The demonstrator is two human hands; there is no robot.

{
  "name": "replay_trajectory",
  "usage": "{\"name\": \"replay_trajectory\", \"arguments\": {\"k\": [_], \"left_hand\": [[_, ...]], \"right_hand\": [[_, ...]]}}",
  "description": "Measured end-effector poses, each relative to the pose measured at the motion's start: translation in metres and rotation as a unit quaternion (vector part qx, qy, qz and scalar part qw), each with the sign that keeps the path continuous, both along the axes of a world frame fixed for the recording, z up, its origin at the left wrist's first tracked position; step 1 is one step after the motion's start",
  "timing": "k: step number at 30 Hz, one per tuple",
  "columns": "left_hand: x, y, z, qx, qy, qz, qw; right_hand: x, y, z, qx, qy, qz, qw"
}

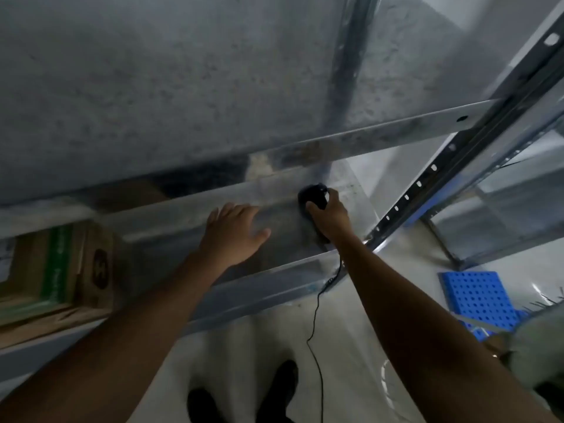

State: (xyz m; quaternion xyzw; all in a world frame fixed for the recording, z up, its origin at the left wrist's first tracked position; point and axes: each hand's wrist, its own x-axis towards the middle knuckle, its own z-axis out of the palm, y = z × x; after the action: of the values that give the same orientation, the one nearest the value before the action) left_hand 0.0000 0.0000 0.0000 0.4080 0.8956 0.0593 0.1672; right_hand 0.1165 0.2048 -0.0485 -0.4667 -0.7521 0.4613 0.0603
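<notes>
A: Your right hand [329,215] grips the black wired mouse [312,196], with the fingers curled over its back and the thumb on its near side. It sits on the metal shelf [259,288], far back at the right end, near the slotted upright post [433,169].

B: Your left hand [232,233] holds nothing. Its fingers are straight and spread, palm down on the shelf just left of the mouse. I'd judge it braces you while you reach in.

A: Mind the cord [317,315]. It runs from under your right wrist, over the shelf's front lip and down towards the floor [351,346]. If you lift the mouse, raise it slowly so the cord doesn't catch on the lip. If you're setting it down, feed some slack onto the shelf, or the hanging weight could drag it forward.

B: Watch your feet too: the cord dangles just beside your shoes [280,389].

A: Headroom looks tight. The grey, mottled upper shelf [152,87] is close over your hands, so move the mouse low and level.

B: Around you, a cardboard box [61,270] with green print stands on the same shelf, well to the left. A blue perforated plastic panel [479,297] lies on the pale floor at your right. The light is dim and the view blurred, so I can't make out the mouse's buttons.
</notes>
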Motion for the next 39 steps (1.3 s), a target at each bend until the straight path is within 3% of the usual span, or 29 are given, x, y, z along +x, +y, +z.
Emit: {"name": "replay_trajectory", "arguments": {"k": [13, 28, 39], "left_hand": [[-0.016, -0.016, 0.004, -0.008, 0.024, 0.025, 0.999], [0.009, -0.111, 0.041, 0.042, 0.063, 0.07, 0.995], [0.017, -0.214, 0.089, 0.109, 0.087, 0.089, 0.986]], "right_hand": [[-0.022, 0.012, -0.012, -0.042, 0.024, 0.023, 0.999], [0.015, -0.129, 0.017, -0.058, 0.18, 0.114, 0.975], [0.013, -0.234, 0.113, -0.058, 0.269, 0.137, 0.951]]}}
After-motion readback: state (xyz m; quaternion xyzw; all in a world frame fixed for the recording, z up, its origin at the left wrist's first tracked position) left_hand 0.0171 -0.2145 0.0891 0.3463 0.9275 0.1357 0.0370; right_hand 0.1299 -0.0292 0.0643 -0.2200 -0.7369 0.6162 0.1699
